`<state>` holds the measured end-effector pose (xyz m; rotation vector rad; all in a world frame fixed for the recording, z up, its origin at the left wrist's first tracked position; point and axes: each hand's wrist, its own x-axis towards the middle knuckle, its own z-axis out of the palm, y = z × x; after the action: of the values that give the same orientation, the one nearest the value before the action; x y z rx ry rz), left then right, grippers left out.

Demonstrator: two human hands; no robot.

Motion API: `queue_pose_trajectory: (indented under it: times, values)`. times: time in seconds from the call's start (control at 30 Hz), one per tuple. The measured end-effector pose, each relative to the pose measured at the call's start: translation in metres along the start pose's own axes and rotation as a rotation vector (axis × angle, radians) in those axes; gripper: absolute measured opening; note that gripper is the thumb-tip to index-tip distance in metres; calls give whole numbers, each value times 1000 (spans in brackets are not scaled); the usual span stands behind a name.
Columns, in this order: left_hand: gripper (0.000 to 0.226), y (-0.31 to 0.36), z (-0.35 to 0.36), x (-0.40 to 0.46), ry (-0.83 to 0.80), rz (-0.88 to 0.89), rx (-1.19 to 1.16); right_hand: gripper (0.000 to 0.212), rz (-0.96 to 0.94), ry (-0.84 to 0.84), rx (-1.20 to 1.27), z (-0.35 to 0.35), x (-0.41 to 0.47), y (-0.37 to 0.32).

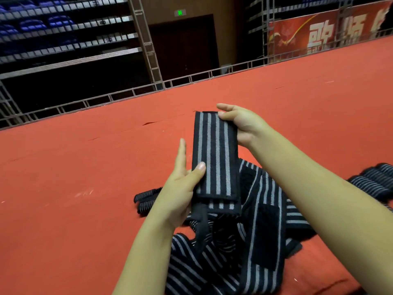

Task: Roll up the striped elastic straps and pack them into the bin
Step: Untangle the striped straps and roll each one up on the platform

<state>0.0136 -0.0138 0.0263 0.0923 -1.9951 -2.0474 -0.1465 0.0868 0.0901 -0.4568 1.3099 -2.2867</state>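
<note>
I hold a black strap with grey stripes (214, 158), folded flat, up above the red carpet. My left hand (180, 188) grips its near end, thumb pressed on the striped face. My right hand (240, 122) pinches its far top corner. Below lies a loose heap of striped straps (255, 235) with a black hook-and-loop patch showing. A small strap end (146, 199) sticks out at the left of the heap. No bin is in view.
Rolled striped straps (374, 182) lie at the right edge on the red carpet (85, 188). A metal truss rail (127, 94) borders the carpet's far edge, with dark seating beyond and a red banner (319, 37) at the back right.
</note>
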Motion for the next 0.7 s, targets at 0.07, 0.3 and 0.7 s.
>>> queue_pose_trajectory:
  times: [0.07,0.3,0.7]
  values:
    - [77,2,1,-4,-36,9,-23,23,22,5,7,-2,2,1]
    - [84,-6,-6,6,77,-11,-136,25,-77,-213,-138,-9,-31,9]
    - [73,-20,-3,5,173,13,-61,9,-26,-105,-284,-54,-70,74]
